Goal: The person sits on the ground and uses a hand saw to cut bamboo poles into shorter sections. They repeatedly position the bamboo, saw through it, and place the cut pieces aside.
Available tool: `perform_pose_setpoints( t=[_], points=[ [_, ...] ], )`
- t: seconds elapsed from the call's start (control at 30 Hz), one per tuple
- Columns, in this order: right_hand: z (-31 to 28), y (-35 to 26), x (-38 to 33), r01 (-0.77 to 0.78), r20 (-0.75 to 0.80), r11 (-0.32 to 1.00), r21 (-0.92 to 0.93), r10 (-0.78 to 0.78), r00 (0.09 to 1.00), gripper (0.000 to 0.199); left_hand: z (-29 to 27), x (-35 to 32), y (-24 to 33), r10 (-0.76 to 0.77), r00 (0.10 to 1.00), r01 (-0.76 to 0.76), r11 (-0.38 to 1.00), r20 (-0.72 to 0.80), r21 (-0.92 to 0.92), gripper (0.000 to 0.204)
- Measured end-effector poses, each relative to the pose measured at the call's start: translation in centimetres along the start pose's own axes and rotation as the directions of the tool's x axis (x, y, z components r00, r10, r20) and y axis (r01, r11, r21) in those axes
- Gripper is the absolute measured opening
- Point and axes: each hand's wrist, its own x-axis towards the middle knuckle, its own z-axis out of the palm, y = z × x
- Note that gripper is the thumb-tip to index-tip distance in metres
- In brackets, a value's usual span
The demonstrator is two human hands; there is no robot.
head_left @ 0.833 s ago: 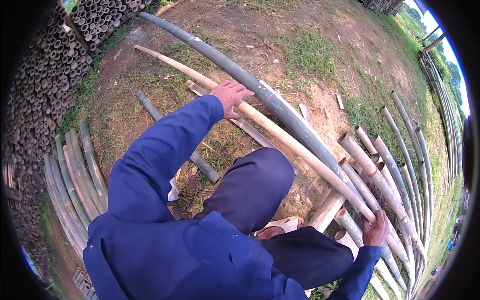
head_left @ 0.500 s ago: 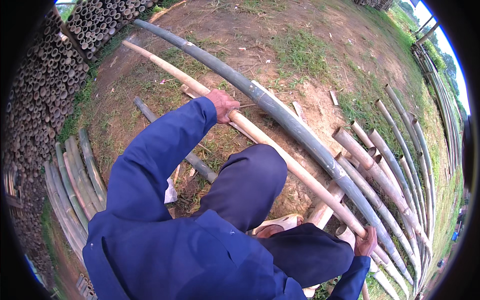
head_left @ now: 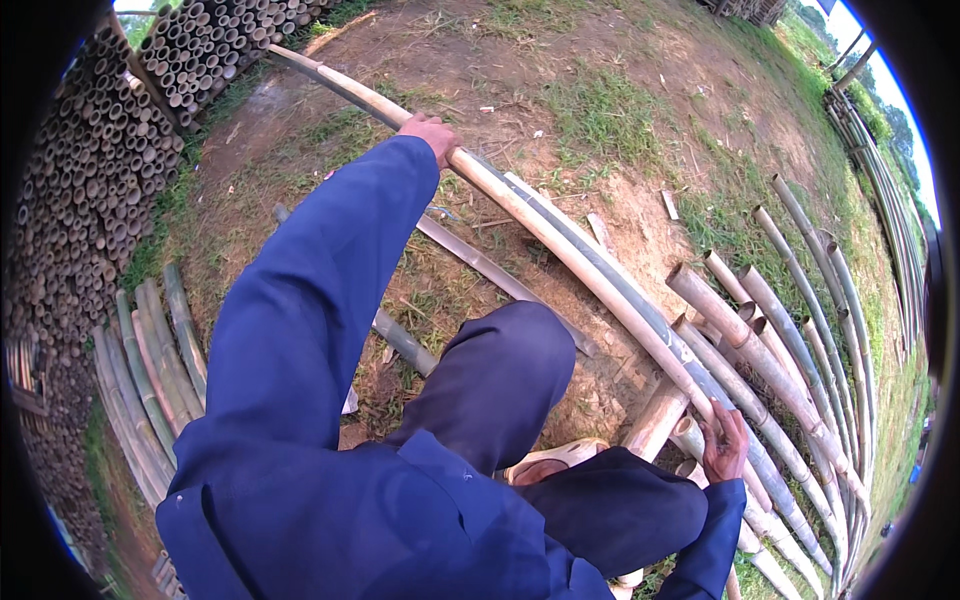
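Note:
A long pale bamboo pole slants from the upper left to the lower right, lying along a dark green bamboo pole and partly covering it. My left hand, arm stretched forward, is wrapped around the pale pole's upper part. Close to my right knee, my right hand is at the pale pole's lower end with curved fingers against it. A short thick bamboo piece lies under the poles, beside my foot. A narrow split bamboo strip rests on the ground between my left arm and knee.
Several bamboo poles fan out on the right. More bamboo lengths lie at the left, before a tall stack of cut bamboo. Another pole pokes out beside my left knee. Bare soil and grass stretch ahead.
The pale pole has moved forward and to the right, onto the dark green pole. Both hands moved up with it. The split strip on the ground is now more exposed.

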Motion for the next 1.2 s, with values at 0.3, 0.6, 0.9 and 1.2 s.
perform_pose_setpoints(
  t=[0.3,0.6,0.9,1.2],
  points=[
    [-0.5,1.4,1.3,-0.030,-0.006,0.999,0.009,0.030,1.000,0.050,-0.4,1.2,2.1,-0.039,0.999,0.039,0.999,0.014,-0.013,0.032],
    [1.1,3.9,3.6,-0.123,0.051,0.992,0.032,0.122,0.991,0.050,1.6,3.0,3.0,-0.059,0.998,0.061,0.997,0.034,-0.048,0.050],
    [2.8,4.4,3.2,-0.063,-0.136,0.998,0.002,0.062,0.989,0.050,2.2,2.5,3.0,-0.092,0.989,0.082,0.993,-0.118,-0.084,0.057],
    [4.5,4.6,3.3,-0.083,-0.119,0.993,0.084,0.093,0.988,0.053,3.3,1.9,3.4,-0.021,0.997,0.015,0.996,-0.078,-0.083,0.063]
  ],
)
